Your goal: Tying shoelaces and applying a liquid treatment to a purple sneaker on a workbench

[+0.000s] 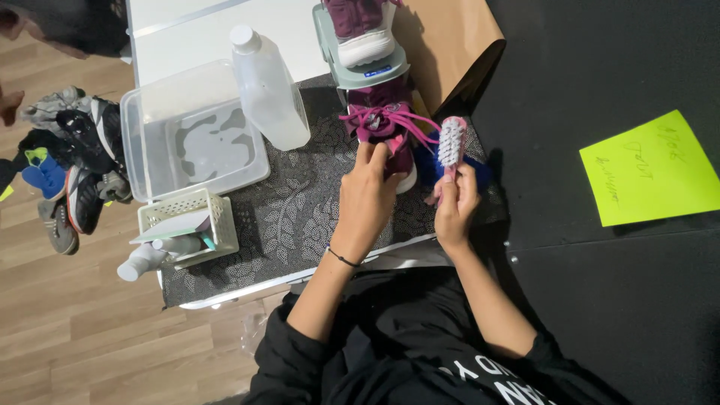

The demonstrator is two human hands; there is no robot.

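My left hand point(369, 189) grips the toe of a maroon shoe point(387, 124) with pink laces, which rests on a dark leaf-patterned mat point(292, 217). My right hand point(454, 199) holds a pink brush point(452, 142) with white bristles upright, just right of the shoe and apart from it. A blue cloth point(480, 171) lies behind the brush. A second maroon shoe point(363, 30) sits on a pale green stand point(352, 71) farther back.
A clear plastic tub point(191, 131) with shallow water and a translucent bottle point(266, 86) stand left of the shoe. A small white basket point(187, 225) with bottles sits at the mat's left edge. Several shoes point(71, 169) lie on the wooden floor. A green paper note point(649, 169) lies right.
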